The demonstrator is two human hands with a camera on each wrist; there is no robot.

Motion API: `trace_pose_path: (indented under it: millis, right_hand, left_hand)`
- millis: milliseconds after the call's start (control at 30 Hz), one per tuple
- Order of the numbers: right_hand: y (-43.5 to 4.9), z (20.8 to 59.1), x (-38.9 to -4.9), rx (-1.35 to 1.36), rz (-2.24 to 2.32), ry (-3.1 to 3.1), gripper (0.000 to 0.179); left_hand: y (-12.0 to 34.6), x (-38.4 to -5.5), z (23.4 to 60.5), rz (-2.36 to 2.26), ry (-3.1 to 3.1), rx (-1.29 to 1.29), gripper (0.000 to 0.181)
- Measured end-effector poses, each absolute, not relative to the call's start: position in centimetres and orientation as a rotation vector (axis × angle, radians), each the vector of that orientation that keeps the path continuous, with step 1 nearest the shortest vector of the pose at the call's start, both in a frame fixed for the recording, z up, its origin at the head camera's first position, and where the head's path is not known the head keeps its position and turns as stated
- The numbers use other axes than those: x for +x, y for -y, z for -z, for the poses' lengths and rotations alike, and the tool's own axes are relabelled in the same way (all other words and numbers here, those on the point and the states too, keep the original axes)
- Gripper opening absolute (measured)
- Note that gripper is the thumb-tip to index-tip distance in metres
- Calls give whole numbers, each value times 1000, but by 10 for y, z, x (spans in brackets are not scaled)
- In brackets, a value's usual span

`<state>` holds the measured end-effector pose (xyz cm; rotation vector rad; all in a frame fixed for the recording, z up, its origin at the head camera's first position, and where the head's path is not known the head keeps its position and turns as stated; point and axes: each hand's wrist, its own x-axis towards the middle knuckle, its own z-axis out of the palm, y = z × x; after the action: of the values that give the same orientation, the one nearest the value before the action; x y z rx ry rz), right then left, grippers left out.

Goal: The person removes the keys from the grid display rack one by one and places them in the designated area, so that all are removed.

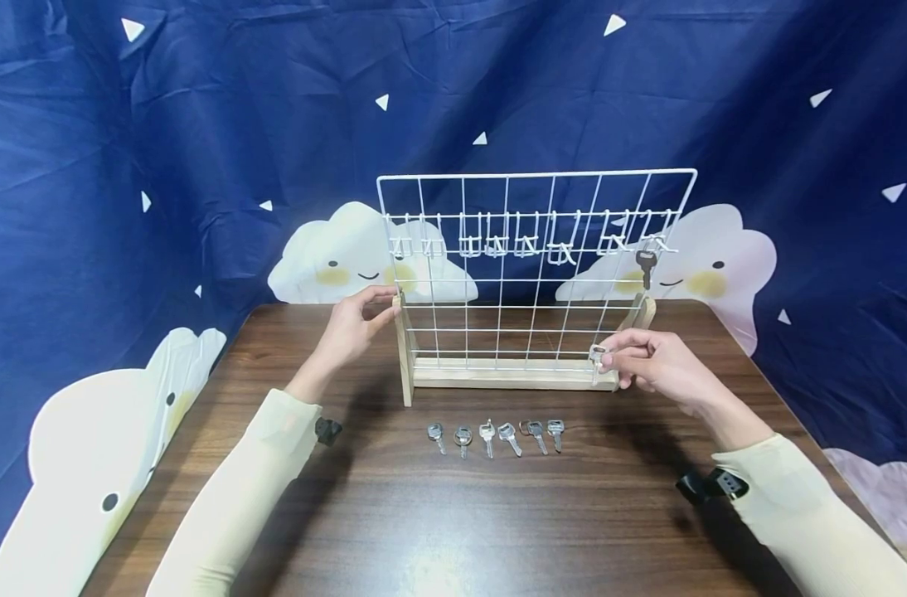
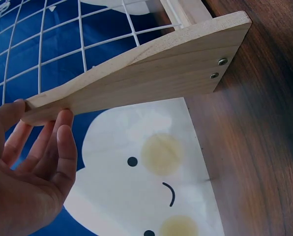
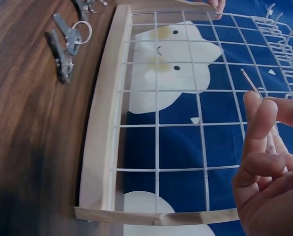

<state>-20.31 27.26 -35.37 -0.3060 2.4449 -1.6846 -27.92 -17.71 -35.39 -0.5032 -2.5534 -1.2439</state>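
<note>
In the head view a white wire grid (image 1: 529, 307) stands in a wooden base (image 1: 513, 381), with a row of white hooks (image 1: 526, 246) near its top. My left hand (image 1: 349, 332) pinches the top of the stand's left wooden side (image 2: 136, 73) between thumb and fingers. With thumb and fingertips, my right hand (image 1: 662, 369) holds a silver key (image 1: 596, 354) just in front of the grid's lower right; in the right wrist view the key (image 3: 250, 81) shows edge-on, partly hidden by the fingers. From the far-right hook hangs a dark-looking key (image 1: 647, 265).
Several keys lie in a row on the brown table (image 1: 424, 506) before the base, among them a key with a ring (image 1: 463, 438) and a rightmost key (image 1: 555, 431). Behind the table hangs a blue curtain (image 1: 200, 108) with clouds and white triangles.
</note>
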Motion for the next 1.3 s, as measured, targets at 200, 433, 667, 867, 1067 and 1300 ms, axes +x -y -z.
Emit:
trace_pose_path:
  millis: [200,433,667,867,1067,1300]
  right_hand:
    - [-273,363,-205,-292,1641,-2434,30]
    - [-275,371,-208,-285,1663,-2379,25]
    - [-275,381,-209,-287,1628,-2367,33]
    - [-276,390,-211,-296,1580,-2373,40]
    - [-277,396,-212,-279,1540,-2373,42]
    - [-279,404,-214,-272,1465,-2382,39]
  left_hand:
    - [177,-279,355,1255,2563,-488,34]
    - [177,-278,353,1266,2568,-480,34]
    - [177,-277,353,1256,2569,-489,35]
    - [177,-278,353,1249,2571,-496,35]
    - [177,-278,353,1260,2560,-495,34]
    - [177,-278,352,1264,2571,-490,35]
